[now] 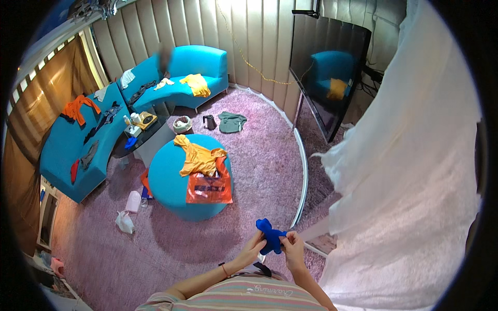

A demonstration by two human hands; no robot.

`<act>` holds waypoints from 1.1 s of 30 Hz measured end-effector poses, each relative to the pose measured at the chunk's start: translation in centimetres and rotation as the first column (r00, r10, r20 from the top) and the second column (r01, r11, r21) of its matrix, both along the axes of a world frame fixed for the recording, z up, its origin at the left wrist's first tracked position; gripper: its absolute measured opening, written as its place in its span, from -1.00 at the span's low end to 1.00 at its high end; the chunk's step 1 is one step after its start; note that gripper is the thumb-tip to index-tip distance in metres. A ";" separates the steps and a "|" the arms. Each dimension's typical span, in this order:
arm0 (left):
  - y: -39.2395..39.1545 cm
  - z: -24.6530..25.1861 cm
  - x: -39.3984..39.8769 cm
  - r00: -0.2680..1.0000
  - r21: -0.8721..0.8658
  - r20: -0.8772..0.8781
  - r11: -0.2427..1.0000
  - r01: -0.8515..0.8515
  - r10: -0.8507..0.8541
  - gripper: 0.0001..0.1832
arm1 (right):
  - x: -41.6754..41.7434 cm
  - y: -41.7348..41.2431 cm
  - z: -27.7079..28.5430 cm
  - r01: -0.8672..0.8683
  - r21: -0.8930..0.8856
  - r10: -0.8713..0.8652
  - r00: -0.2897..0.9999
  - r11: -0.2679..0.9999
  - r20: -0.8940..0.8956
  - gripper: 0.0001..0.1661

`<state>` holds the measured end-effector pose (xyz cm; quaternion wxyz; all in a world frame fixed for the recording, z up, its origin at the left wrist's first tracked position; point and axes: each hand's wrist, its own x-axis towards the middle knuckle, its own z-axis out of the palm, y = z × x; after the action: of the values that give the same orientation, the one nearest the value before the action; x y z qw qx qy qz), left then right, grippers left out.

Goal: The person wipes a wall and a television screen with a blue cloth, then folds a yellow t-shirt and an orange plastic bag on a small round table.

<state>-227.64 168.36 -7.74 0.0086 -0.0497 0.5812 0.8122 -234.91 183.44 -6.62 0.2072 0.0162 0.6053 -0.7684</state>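
A small bunched piece of blue cloth (272,238) is held in front of my body, above the carpet. My left hand (253,248) grips its left side, thumb on top. On the other side, my right hand (292,248) pinches the cloth's edge between thumb and fingers. Ahead and to the left stands a round blue ottoman (167,190). A yellow shirt (198,155) lies spread on it, partly over an orange plastic bag (210,188) that bears writing.
Clothes lie along the curved blue sofa (58,167). A dark glass table (149,134) holds small items. A bin (182,124), a black kettle (209,122) and a green garment (232,122) sit on the carpet. At right are a large screen (327,74) and a white curtain (404,175).
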 end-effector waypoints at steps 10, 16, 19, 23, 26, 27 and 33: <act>-0.3 1.3 -14.8 0.983 -0.026 -0.185 1.000 -0.003 -0.002 -0.31 | -14.0 -1.9 1.7 0.148 0.088 -0.104 0.920 0.985 -0.377 -0.65; -1.2 -0.9 -20.9 0.992 0.036 -0.128 0.999 0.025 -0.020 -0.49 | -17.6 -3.9 3.7 0.234 0.217 -0.111 0.878 0.948 -0.465 -0.59; -1.8 -1.8 -24.8 0.988 0.056 -0.117 0.993 0.105 -0.098 -0.50 | -19.6 -5.2 3.6 0.374 0.268 -0.193 0.832 0.888 -0.521 -0.59; -3.1 -0.9 -30.6 0.968 0.018 -0.188 0.985 0.174 -0.168 -0.50 | -23.9 -7.0 4.6 0.589 0.227 -0.178 0.549 0.776 -0.816 -0.66; -5.4 0.2 -35.6 0.935 0.004 -0.277 0.973 0.230 -0.220 -0.45 | -27.3 -9.0 6.3 0.734 0.207 -0.194 0.421 0.647 -0.886 -0.72; -5.9 1.0 -37.1 0.930 0.002 -0.296 0.974 0.227 -0.217 -0.43 | -28.4 -9.7 6.7 0.774 0.178 -0.216 0.377 0.608 -0.901 -0.73; -9.4 6.4 -47.4 0.807 -0.417 -0.483 0.900 0.131 -0.341 -0.34 | -36.6 -11.7 9.1 0.967 0.119 -0.129 0.151 0.225 -0.980 -0.80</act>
<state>-275.05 158.95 -1.33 -0.0634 0.2564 0.7007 0.6627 -271.47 171.75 2.43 -0.5082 0.0009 0.8034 -0.3104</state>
